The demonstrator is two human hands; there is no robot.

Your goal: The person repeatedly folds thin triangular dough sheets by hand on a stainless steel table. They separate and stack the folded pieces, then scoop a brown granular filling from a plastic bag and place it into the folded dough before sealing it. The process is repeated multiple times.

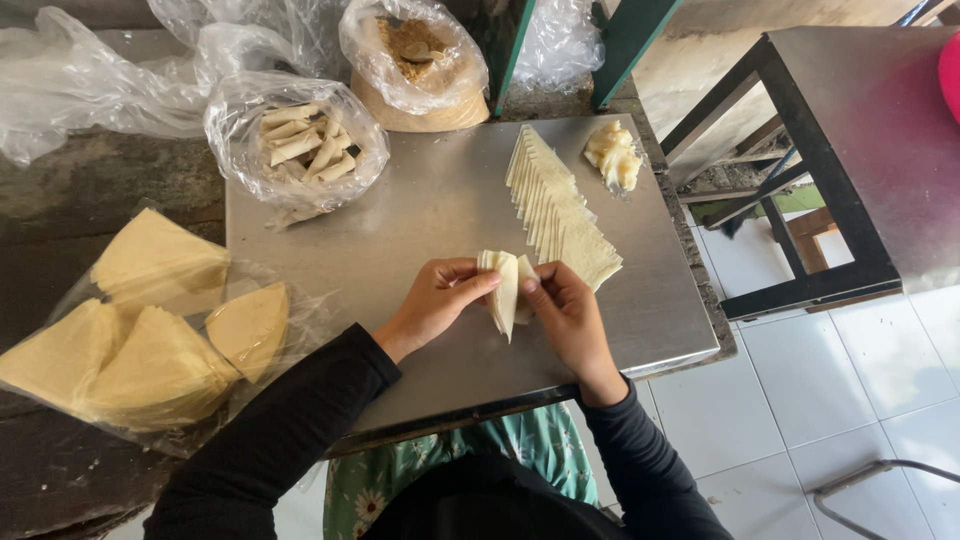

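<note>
I am seeing both hands' fingertips hiding behind the pinched wrapper stack [503,290]; the pink object [951,70], far right, is running off-frame.

1. A dull, brushed sheen is shown by the metal table [400,230].
2. The thin wrappers [503,290] pinched by the left hand [440,300] and right hand [565,310] look matt, pale and floury.
3. The clear plastic bags [250,120] are seen as glossy and crinkled.
4. The floor tiles [830,390] appear white, smooth and faintly glossy.
5. The black sleeves [290,420] are of matt cloth.
</note>
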